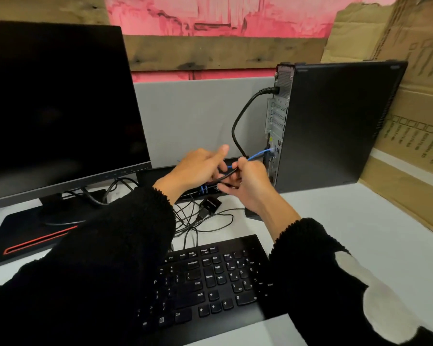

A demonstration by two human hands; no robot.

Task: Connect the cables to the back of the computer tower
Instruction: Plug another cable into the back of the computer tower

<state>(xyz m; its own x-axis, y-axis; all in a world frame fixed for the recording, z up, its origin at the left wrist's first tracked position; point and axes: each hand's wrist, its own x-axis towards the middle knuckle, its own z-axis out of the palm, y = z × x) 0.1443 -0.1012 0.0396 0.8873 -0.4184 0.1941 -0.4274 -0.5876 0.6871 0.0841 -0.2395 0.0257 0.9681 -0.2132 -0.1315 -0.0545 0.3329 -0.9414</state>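
The black computer tower (340, 126) stands upright at the right, its metal back panel (276, 121) facing left. A thick black power cable (243, 113) is plugged in near the panel's top. A thin blue cable (258, 154) sits in a lower port and runs left to my hands. My left hand (198, 168) and my right hand (248, 183) meet just left of the panel's lower part. Both pinch a black cable (226, 175) that passes between them, and the blue cable crosses the same spot.
A dark monitor (58, 106) on a black stand fills the left. A black keyboard (210, 280) lies in front of me. Loose black wires and a small black adapter (210, 204) lie on the white desk. Cardboard (415, 136) leans behind the tower.
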